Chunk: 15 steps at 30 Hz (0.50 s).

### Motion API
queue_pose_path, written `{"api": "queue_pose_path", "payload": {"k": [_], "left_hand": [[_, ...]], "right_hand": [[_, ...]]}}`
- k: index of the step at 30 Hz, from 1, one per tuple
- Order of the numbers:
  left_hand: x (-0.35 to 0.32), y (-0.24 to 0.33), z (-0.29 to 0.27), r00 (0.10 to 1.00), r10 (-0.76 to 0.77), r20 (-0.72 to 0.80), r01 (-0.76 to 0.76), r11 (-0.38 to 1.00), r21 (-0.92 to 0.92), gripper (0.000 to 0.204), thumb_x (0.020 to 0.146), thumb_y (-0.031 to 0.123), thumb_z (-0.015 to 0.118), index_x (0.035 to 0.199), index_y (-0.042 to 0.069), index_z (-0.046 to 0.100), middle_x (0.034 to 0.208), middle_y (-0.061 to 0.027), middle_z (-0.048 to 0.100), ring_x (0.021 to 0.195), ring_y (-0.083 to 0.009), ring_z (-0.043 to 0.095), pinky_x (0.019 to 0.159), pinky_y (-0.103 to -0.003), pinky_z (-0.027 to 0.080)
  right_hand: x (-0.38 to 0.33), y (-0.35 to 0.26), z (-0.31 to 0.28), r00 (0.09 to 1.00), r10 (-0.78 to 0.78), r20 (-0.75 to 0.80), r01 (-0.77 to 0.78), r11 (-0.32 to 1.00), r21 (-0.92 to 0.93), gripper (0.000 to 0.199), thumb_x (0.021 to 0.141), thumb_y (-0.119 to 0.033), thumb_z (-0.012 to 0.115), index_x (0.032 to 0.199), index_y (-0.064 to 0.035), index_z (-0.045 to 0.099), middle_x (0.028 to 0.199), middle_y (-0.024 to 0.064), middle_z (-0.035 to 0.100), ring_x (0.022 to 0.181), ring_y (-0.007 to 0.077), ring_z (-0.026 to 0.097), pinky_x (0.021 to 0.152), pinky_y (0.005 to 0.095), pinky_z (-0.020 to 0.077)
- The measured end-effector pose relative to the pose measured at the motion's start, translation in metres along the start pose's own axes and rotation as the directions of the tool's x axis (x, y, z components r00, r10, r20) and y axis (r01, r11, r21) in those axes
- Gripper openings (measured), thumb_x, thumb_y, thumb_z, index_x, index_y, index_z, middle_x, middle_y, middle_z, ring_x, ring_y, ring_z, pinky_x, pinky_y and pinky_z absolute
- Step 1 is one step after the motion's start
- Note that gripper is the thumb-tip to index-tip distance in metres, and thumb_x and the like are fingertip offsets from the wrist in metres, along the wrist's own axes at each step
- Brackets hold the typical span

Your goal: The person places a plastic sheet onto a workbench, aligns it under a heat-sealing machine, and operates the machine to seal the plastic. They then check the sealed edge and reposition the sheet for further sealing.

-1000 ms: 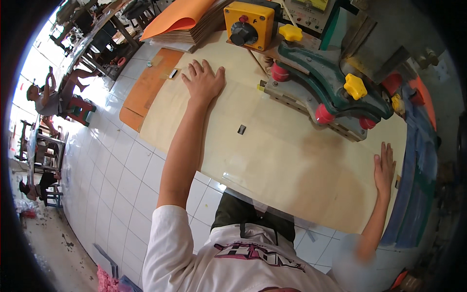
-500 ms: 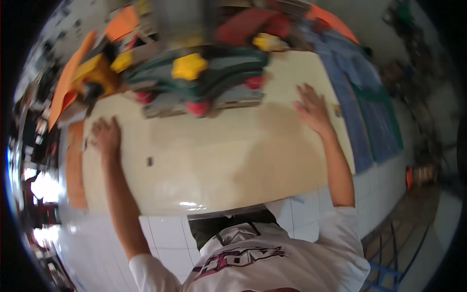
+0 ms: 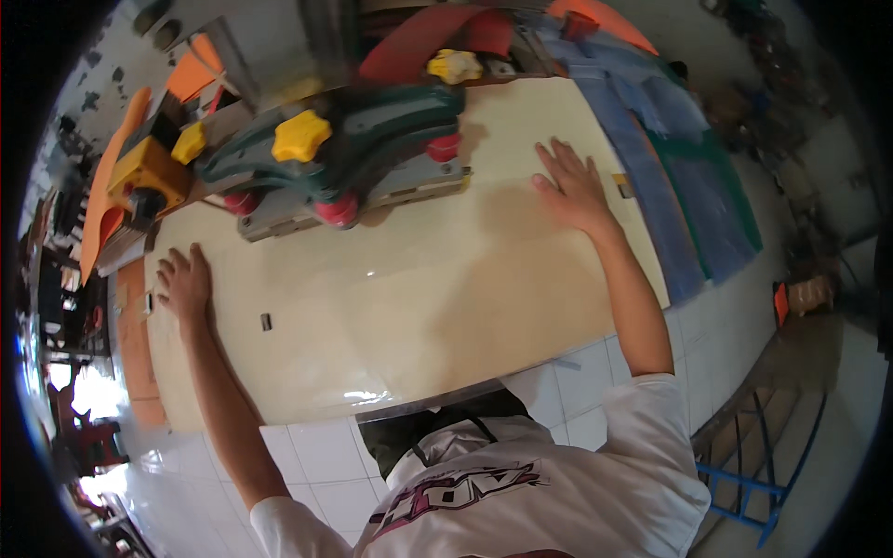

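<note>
One cream sheet (image 3: 400, 288) underlies two spread grips, left hand (image 3: 186, 286) and right hand (image 3: 573, 191), near one green machine (image 3: 381, 126).

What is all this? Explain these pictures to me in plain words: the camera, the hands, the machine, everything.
There is no robot here. A wide fisheye camera on the person's head looks down, so straight edges bend. The left hand and right hand are bare, fingers spread, on or just over a pale work surface; neither holds anything. At its far side sits a machine part: a dark green frame with yellow star-shaped knobs. A small dark rectangle shows near the left forearm, and blue material lies along the right.
</note>
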State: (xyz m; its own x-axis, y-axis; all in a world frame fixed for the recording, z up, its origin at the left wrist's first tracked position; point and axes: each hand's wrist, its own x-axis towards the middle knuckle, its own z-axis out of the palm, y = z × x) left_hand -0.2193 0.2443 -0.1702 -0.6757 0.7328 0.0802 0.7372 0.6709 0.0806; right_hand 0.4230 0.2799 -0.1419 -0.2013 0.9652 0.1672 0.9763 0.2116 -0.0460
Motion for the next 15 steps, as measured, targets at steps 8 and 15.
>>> {"api": "queue_pose_path", "payload": {"k": [8, 15], "left_hand": [[-0.01, 0.014, -0.011, 0.999, 0.031, -0.044, -0.034, 0.998, -0.059, 0.081, 0.097, 0.061, 0.034, 0.156, 0.007, 0.028, 0.163, -0.0207, 0.021, 0.152, -0.0368, 0.014, 0.118, -0.063, 0.009], [-0.014, 0.011, -0.01, 0.997, 0.037, -0.075, -0.046, 0.992, -0.119, 0.082, 0.096, 0.06, 0.035, 0.154, 0.003, 0.03, 0.162, -0.0258, 0.021, 0.152, -0.0387, 0.014, 0.118, -0.062, 0.007]], "right_hand": [[-0.002, 0.001, -0.003, 1.0, -0.001, 0.019, 0.0, 1.0, 0.029, 0.064, 0.102, -0.053, 0.04, 0.156, -0.0187, 0.034, 0.163, 0.0128, 0.026, 0.152, 0.0298, 0.02, 0.121, 0.0557, 0.0101], [-0.001, -0.004, -0.003, 0.996, 0.063, 0.068, -0.066, 0.996, 0.056, 0.062, 0.103, -0.051, 0.039, 0.156, -0.0212, 0.033, 0.164, 0.0109, 0.024, 0.153, 0.0278, 0.017, 0.122, 0.0534, 0.0068]]}}
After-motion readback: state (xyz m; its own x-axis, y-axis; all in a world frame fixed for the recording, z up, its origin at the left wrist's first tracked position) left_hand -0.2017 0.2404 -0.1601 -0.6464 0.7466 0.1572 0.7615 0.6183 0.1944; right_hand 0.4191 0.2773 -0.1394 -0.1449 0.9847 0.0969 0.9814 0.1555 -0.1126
